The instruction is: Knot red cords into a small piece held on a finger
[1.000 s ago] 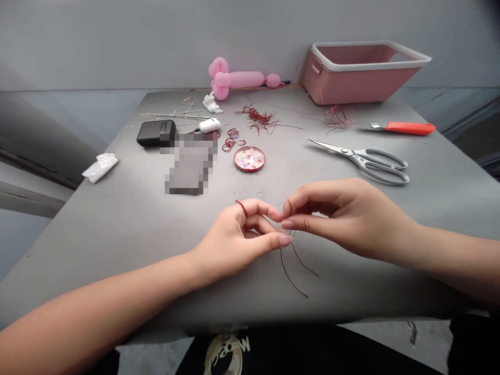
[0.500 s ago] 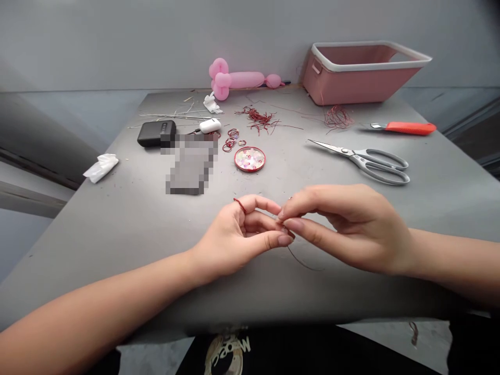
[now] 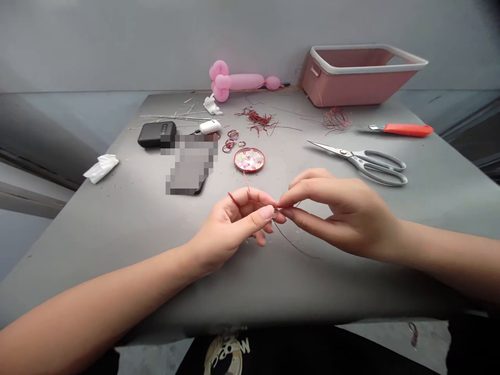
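Note:
Thumb and forefinger of my left hand [image 3: 234, 221] pinch a thin dark red cord [image 3: 287, 240], with a tiny bead-like piece showing at the fingertips. A loop of red cord [image 3: 233, 198] rings the left forefinger. Close against it, my right hand [image 3: 339, 211] is closed in a pinch on the same cord. One strand rises past the left forefinger and another trails down over the table. Just beyond the hands lies a round red-rimmed dish [image 3: 249, 160] of pale, shiny beads.
Behind the dish are red cord rings [image 3: 230, 141] and a heap of cord scraps [image 3: 261, 119]. Grey scissors [image 3: 357, 161] and a red-handled cutter [image 3: 408, 129] lie right. A pink basket [image 3: 351, 86] and pink balloon [image 3: 246, 80] stand behind. Left are a phone [image 3: 189, 166] and black box [image 3: 156, 134].
My left thumb has moved up against its forefinger. My right hand has shifted and now pinches the cord beside the left fingertips. A strand now stands up by the left forefinger.

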The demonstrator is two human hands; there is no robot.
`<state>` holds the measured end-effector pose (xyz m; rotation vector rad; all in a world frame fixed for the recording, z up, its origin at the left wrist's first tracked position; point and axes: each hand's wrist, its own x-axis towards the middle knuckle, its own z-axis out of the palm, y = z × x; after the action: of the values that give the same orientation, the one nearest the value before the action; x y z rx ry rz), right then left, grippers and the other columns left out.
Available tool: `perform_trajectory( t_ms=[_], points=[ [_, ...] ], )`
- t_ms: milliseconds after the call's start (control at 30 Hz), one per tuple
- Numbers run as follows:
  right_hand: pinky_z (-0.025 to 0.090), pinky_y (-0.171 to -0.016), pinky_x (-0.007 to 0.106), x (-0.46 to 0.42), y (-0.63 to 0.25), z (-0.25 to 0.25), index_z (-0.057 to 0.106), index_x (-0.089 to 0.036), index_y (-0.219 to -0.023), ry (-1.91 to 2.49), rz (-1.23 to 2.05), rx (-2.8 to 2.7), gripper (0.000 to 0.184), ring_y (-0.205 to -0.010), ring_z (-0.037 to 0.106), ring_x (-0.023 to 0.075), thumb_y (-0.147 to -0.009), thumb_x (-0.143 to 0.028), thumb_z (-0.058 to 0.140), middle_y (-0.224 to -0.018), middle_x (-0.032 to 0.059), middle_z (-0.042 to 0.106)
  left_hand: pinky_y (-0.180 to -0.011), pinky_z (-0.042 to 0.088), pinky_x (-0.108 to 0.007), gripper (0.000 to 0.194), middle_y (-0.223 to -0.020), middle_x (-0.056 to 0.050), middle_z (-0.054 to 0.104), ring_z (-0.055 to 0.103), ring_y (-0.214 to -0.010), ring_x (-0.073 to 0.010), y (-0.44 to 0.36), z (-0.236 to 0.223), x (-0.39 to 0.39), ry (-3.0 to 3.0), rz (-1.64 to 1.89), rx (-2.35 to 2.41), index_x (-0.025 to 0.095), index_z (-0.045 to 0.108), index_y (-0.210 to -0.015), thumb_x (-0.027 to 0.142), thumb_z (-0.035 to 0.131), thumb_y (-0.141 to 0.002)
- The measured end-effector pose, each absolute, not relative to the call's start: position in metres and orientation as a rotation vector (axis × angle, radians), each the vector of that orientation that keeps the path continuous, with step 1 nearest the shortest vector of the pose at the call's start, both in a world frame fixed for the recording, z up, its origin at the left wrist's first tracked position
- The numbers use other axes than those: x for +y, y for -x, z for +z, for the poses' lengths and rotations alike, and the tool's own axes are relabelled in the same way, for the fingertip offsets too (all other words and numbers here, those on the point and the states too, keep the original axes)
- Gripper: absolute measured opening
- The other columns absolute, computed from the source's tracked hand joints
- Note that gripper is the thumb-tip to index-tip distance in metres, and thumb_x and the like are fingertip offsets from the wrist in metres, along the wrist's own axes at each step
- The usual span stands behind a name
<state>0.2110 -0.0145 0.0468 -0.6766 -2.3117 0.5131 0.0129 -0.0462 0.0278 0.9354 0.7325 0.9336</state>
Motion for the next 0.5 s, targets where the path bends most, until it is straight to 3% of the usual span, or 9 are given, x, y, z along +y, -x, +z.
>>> perform_trajectory(
  t_ms=[133,300,500],
  points=[
    [0.045,-0.070,0.034,-0.0156,-0.2107,0.0497,0.063,-0.024,-0.086,0.664,0.328,-2.365,0.014,-0.068,0.057,0.0152,-0.088,-0.015,0.053,-0.068,-0.0005,0.066,-0.067,0.052,-0.020,0.015,-0.078,0.002,0.069,0.064,-0.067,-0.0069,-0.0118,0.0306,-0.0466,-0.845,0.876,0.738,0.017,0.060,-0.085,0.024,0.073,-0.080],
    [0.041,-0.068,0.035,-0.0170,-0.2106,0.0511,0.061,-0.025,-0.083,0.680,0.198,-2.407,0.016,-0.063,0.053,0.0148,-0.089,-0.016,0.049,-0.063,-0.0011,0.062,-0.060,0.048,-0.017,0.016,-0.075,0.002,0.069,0.061,-0.062,-0.0055,-0.0121,0.0339,-0.0457,-0.795,0.844,0.774,0.017,0.059,-0.080,0.021,0.074,-0.077],
    [0.040,-0.068,0.034,-0.0175,-0.2095,0.0510,0.060,-0.026,-0.084,0.632,0.120,-2.386,0.016,-0.064,0.053,0.0154,-0.088,-0.014,0.051,-0.063,-0.0012,0.064,-0.065,0.049,-0.017,0.013,-0.073,0.004,0.068,0.062,-0.064,-0.0050,-0.0127,0.0350,-0.0478,-0.806,0.863,0.763,0.018,0.057,-0.080,0.018,0.070,-0.080]
  ],
)
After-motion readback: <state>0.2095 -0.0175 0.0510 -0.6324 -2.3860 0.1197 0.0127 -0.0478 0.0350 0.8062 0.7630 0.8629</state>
